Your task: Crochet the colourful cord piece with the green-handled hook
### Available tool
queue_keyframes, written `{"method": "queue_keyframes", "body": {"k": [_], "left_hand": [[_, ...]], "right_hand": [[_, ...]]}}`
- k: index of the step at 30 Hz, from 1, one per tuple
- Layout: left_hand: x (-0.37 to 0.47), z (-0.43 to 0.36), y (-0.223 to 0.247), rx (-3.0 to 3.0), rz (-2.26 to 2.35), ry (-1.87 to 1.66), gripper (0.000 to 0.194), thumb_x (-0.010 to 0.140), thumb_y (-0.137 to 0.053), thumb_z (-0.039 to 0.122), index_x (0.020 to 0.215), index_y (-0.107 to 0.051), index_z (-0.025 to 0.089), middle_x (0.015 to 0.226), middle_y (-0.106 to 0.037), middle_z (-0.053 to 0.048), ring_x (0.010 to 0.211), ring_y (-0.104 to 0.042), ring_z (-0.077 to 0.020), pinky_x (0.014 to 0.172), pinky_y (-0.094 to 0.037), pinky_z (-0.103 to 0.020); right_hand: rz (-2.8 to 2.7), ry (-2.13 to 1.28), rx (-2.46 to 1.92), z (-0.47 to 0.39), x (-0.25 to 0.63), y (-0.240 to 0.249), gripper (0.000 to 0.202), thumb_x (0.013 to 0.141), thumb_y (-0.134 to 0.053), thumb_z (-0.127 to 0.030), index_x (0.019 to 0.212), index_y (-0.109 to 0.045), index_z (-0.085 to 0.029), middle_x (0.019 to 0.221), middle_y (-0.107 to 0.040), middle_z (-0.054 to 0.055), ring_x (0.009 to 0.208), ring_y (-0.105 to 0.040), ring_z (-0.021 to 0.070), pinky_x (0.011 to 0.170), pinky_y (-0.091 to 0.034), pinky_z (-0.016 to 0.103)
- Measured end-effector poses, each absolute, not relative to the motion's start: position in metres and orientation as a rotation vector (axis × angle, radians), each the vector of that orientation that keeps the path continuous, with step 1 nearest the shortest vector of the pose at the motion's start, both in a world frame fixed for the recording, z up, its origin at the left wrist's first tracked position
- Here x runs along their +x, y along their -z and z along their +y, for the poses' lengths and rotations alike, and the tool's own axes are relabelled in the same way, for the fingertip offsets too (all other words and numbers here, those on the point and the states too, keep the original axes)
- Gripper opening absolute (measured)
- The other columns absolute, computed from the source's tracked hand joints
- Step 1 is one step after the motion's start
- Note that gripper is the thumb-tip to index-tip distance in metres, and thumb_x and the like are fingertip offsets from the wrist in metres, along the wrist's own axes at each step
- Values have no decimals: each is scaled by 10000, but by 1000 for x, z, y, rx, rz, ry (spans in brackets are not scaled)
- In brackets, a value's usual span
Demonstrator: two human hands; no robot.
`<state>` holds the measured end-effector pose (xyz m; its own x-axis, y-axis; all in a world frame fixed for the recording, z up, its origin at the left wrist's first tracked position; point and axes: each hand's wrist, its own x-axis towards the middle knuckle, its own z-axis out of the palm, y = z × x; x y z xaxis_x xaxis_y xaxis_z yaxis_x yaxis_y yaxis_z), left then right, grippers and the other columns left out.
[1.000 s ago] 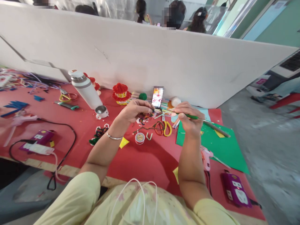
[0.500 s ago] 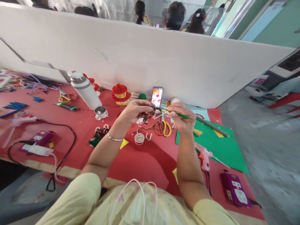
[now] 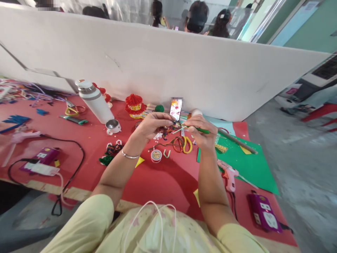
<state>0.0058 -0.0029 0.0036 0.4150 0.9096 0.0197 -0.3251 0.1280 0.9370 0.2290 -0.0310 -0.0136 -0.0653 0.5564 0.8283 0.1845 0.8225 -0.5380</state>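
The right hand has shifted leftward since a second ago, bringing a green-handled tool closer to the left hand, which holds nearly the same spot. Thumb and fingers of the left hand pinch a bit of dark yarn, too small to make out in detail, while the right hand's fingers are closed around the green handle. Yarn and tool meet between the two hands, above the red desk and just in front of a lit phone propped near a white partition; whether the tool's tip touches the yarn cannot be told.

Below the hands lie scissors with a yellow and a red handle, a round spool and, just beside it, a bent pale-green strip. A green ball and a red-trimmed ornament sit toward the partition. At left, a white flask stands behind a small metal-lined cup, with a bundle of beads and green yarn near the left forearm. At right, a pink glue gun rests by a green sheet, near a purple socket box.
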Motion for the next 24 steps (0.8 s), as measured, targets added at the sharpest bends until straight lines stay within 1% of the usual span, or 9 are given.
{"method": "queue_keyframes", "body": {"k": [8,12,15,17,20,24], "left_hand": [[4,-4,-5,1109,640,-997,149,672,-919,205,772,-822,151,776,-757,-34,550,-589,-58,507,-465,-199],[2,-5,-5,1125,636,-980,178,679,-934,239,797,-832,153,773,-758,-36,545,-584,-59,507,-463,-202],[1,-5,-5,1136,642,-968,202,681,-946,283,783,-827,156,782,-761,-42,544,-582,-62,500,-463,-204],[1,-5,-5,1140,637,-968,211,678,-954,301,747,-814,160,783,-758,-41,547,-582,-63,493,-460,-201],[1,-6,-5,1135,638,-952,218,680,-958,317,721,-802,170,729,-731,-28,542,-574,-68,469,-434,-196],[1,-6,-5,1131,633,-943,227,683,-960,325,724,-799,171,695,-707,-17,523,-553,-63,464,-422,-199]], "right_hand": [[-1649,-361,-624,-30,231,15,109,903,-799,-330,980,-843,-394,935,-851,-37,853,-760,214,833,-606,459],[-1641,-378,-615,-30,231,15,122,906,-799,-331,986,-843,-411,934,-846,-46,848,-756,210,827,-600,452],[-1617,-407,-597,-30,229,15,93,910,-797,-344,971,-850,-390,909,-843,-34,825,-748,206,819,-596,446],[-1600,-431,-597,-29,227,15,71,911,-794,-381,947,-854,-371,893,-841,-22,817,-744,206,814,-599,444],[-1577,-467,-604,-28,224,17,103,907,-792,-432,922,-855,-352,872,-837,-6,823,-741,215,809,-603,447],[-1538,-492,-582,-26,221,20,121,906,-790,-449,922,-856,-349,862,-833,3,820,-736,219,806,-596,450]]}}
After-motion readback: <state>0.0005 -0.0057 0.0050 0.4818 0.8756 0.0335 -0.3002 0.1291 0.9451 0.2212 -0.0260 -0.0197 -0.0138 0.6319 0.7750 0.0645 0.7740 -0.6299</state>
